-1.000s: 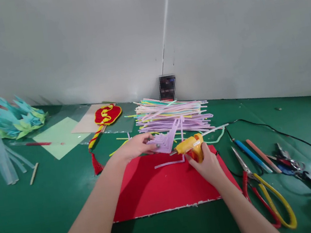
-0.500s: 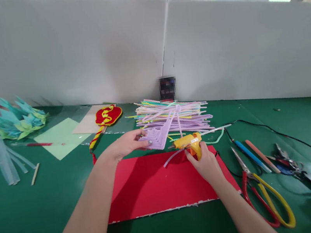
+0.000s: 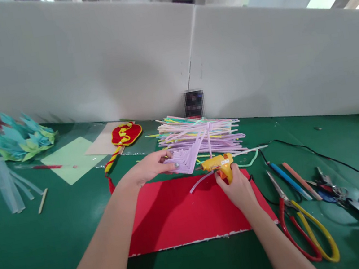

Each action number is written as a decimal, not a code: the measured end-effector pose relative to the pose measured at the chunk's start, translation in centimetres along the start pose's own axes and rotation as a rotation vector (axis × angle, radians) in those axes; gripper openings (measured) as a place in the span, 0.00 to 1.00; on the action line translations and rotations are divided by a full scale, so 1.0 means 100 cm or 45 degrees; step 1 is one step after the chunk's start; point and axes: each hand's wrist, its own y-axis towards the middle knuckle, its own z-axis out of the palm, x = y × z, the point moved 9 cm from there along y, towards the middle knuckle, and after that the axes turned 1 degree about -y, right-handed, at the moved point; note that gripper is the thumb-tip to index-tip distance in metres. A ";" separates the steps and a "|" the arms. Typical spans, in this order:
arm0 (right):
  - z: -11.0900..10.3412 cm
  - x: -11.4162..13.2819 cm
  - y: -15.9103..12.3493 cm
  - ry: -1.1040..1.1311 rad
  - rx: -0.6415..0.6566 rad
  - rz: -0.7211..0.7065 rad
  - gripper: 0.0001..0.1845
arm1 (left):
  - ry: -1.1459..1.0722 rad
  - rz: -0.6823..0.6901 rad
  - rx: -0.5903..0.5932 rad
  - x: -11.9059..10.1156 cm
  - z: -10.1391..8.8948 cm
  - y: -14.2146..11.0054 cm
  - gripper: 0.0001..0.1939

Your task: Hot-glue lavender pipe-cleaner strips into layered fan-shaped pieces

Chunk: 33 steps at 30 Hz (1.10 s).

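My left hand (image 3: 155, 166) pinches the left edge of a lilac piece made of pipe cleaners (image 3: 185, 160) bent into nested V shapes, held over the back of a red board (image 3: 185, 215). My right hand (image 3: 239, 188) is wrapped round the grip of a yellow glue gun (image 3: 217, 163). Its nozzle points left, close to the lower right of the lilac piece; I cannot tell whether they touch. A clear glue stick sticks out of the gun's rear. Below the gun, a loose lilac pipe cleaner (image 3: 201, 181) lies over the board.
Behind my hands lies a heap of pastel pipe cleaners (image 3: 227, 136). Red-and-yellow scissors (image 3: 291, 207), a blue stick (image 3: 291, 181) and a black cord (image 3: 337, 162) are on the right. Leftward are a red-and-yellow fan (image 3: 127, 134), green paper (image 3: 68, 163) and a teal folded-paper piece (image 3: 25, 136).
The whole view has shifted very slightly. Both hands keep their hold, and the lilac piece and glue gun stay nearly in place relative to each other.
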 end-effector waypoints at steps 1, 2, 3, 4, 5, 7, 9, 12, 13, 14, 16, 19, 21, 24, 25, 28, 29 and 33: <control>0.000 -0.001 0.000 0.006 -0.003 0.006 0.16 | -0.007 -0.003 -0.002 0.000 0.000 0.000 0.16; 0.000 -0.003 0.001 0.013 0.001 0.018 0.15 | -0.012 -0.002 -0.006 0.000 0.000 0.000 0.16; 0.000 -0.005 0.001 0.020 0.008 0.036 0.15 | -0.014 0.006 -0.009 0.000 0.000 0.000 0.16; 0.000 -0.007 0.001 0.022 0.016 0.060 0.15 | -0.010 0.015 -0.013 0.000 0.000 0.001 0.16; 0.000 -0.009 0.001 0.021 0.023 0.086 0.14 | 0.003 0.023 -0.020 0.000 0.000 0.001 0.16; 0.000 -0.013 0.001 0.015 0.033 0.127 0.15 | 0.043 0.025 -0.041 -0.001 0.002 0.003 0.14; 0.000 -0.015 0.002 0.011 0.037 0.152 0.15 | 0.076 0.021 -0.053 -0.002 0.004 0.004 0.12; 0.000 -0.016 0.002 0.031 0.040 0.181 0.16 | 0.122 0.047 -0.034 -0.006 0.009 0.004 0.10; 0.000 -0.016 0.002 0.048 0.044 0.192 0.16 | 0.141 0.054 -0.028 -0.007 0.010 0.004 0.10; -0.001 -0.017 0.002 0.075 0.049 0.208 0.16 | 0.158 0.057 -0.024 -0.007 0.010 0.004 0.11; -0.005 -0.022 0.002 0.182 0.030 0.266 0.17 | 0.179 0.057 -0.022 -0.006 0.009 0.004 0.11; -0.024 -0.033 0.000 0.503 -0.145 0.358 0.17 | 0.162 0.059 0.008 -0.004 0.010 0.005 0.12; -0.035 -0.035 0.000 0.771 -0.239 0.310 0.18 | 0.132 0.075 0.069 -0.003 0.015 0.007 0.12; -0.039 -0.028 0.003 1.107 -0.178 0.170 0.15 | 0.109 0.106 0.210 -0.002 0.029 0.008 0.11; -0.037 -0.025 0.004 1.182 -0.137 0.142 0.14 | 0.104 0.114 0.252 -0.002 0.035 0.008 0.11; -0.029 -0.020 0.003 1.288 -0.023 0.125 0.12 | 0.070 0.118 0.349 -0.001 0.050 0.009 0.11; -0.025 -0.019 0.003 1.295 0.010 0.139 0.13 | 0.066 0.120 0.378 0.000 0.054 0.009 0.10; -0.016 -0.025 -0.001 1.295 0.030 0.220 0.15 | 0.109 0.140 0.465 0.003 0.069 0.011 0.11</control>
